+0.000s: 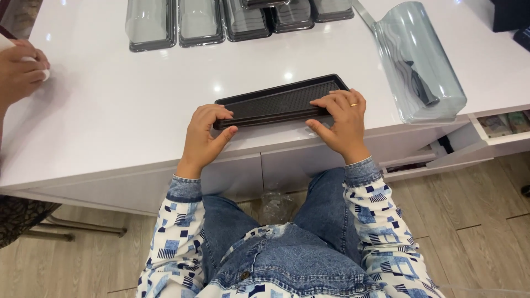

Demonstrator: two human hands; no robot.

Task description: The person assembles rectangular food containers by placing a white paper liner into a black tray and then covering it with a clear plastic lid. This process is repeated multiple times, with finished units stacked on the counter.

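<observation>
Both hands grip one long, shallow black tray (281,100) with ridged floor.

The one camera is sitting on my head and looking steeply down and forward, taking in my lap, my left hand (203,134) and right hand (342,124) at close range, and the white counter (110,110) beyond them.
</observation>
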